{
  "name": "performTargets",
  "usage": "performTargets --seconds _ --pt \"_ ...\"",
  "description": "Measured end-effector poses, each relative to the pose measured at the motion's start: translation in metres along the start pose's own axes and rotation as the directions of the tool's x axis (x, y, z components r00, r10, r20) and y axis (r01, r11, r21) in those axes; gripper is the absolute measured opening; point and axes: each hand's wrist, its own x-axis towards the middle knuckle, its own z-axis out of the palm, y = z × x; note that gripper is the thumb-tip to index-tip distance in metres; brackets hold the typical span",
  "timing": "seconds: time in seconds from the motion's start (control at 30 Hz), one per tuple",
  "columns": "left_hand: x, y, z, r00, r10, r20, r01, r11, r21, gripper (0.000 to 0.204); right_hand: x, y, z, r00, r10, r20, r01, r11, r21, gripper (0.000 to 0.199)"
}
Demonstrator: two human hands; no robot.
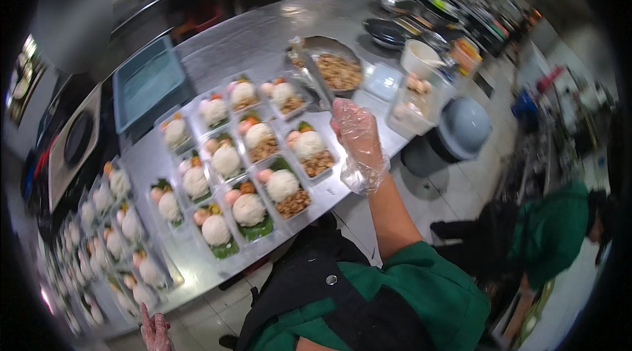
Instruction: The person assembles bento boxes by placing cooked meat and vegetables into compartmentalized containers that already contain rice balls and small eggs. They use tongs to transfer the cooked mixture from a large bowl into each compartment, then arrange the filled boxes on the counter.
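Observation:
My right hand (361,137), in a clear plastic glove, is closed around the end of what look like metal tongs (318,80). The tongs reach over the edge of a round metal pan (355,55) of chopped brown meat (339,71). Their tips are blurred. At the lower left, my gloved left hand (156,332) is partly in view with its fingers apart, holding nothing, beside the table edge. Between the hands stand rows of clear trays with white rice (250,209), pinkish egg pieces and green leaf. Several also hold brown meat (293,204).
The trays stand on a steel table (217,55), with more rows at the far left. A blue-grey tub (123,98) is at back left. To the right are a clear container with eggs (416,111) and a grey lidded bin (464,127). A person in green (553,232) bends at far right.

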Motion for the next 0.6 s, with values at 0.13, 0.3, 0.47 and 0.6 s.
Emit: performTargets --seconds 0.13,0.3,0.47,0.6 --pt "0.074 -0.041 0.035 0.794 -0.455 0.403 0.583 0.758 -0.294 0.062 -0.023 -0.011 -0.066 0.975 0.101 -0.200 -0.122 0.987 -0.100 0.028" --pt "0.164 0.049 0.063 0.874 -0.280 0.396 0.387 0.895 -0.222 0.057 -0.041 -0.004 -0.122 0.880 0.119 -0.459 -0.207 0.967 -0.146 0.032" --pt "0.226 0.118 0.118 0.773 0.270 0.573 0.265 0.684 -0.680 0.054 -0.047 -0.018 -0.158 0.716 0.050 -0.697 -0.048 0.999 0.022 0.044" --pt "0.250 0.196 0.197 0.556 0.493 0.669 0.639 0.261 -0.724 0.056 -0.036 -0.016 -0.186 0.839 0.220 -0.498 -0.085 0.957 0.279 0.049"
